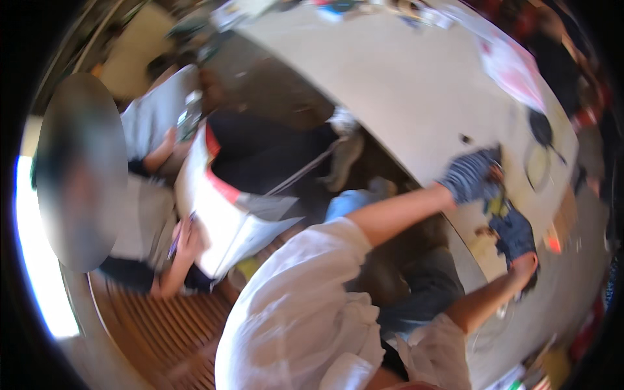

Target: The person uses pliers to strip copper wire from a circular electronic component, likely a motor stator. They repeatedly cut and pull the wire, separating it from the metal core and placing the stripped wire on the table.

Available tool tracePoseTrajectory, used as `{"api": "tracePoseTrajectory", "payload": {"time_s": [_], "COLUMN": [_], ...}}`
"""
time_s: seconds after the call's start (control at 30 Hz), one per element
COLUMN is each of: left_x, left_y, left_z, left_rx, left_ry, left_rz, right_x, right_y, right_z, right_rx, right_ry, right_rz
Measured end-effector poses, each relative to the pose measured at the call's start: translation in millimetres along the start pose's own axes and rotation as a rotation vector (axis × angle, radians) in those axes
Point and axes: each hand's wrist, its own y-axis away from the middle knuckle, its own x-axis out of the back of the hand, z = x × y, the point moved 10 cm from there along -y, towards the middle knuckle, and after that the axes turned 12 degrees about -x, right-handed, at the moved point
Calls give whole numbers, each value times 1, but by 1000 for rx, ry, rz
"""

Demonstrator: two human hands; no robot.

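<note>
Both of my hands wear grey work gloves and are close together over the near right part of a pale tabletop [403, 84]. My left hand [469, 177], in a striped glove, is curled at a small dark and orange-brown thing [497, 174]. Just below it, my right hand [513, 233] has its fingers bent at a small yellow-green piece [499, 207]. Motion blur hides what kind of things these are and whether they are joined. Near the fingers, a small brown bit [484, 231] lies at the table edge.
A dark oval thing with a cord [541, 129] and a pink-and-white plastic bag [510, 68] lie farther along the table. At left, a seated person holds a pen [174, 244] by large white sheets [218, 237]. Another person has a clear bottle [190, 116]. A slatted wooden bench [156, 325] stands below.
</note>
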Motion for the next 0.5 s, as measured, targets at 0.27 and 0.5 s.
{"api": "tracePoseTrajectory", "payload": {"time_s": [0.27, 0.5], "left_x": [13, -5], "left_y": [9, -1], "left_z": [68, 51], "left_rx": [-175, -120], "left_ry": [-889, -782], "left_rz": [34, -179], "right_x": [50, 80], "right_y": [-22, -26], "right_z": [-9, -6], "right_rx": [-40, 722], "right_ry": [30, -231], "right_rz": [658, 931]}}
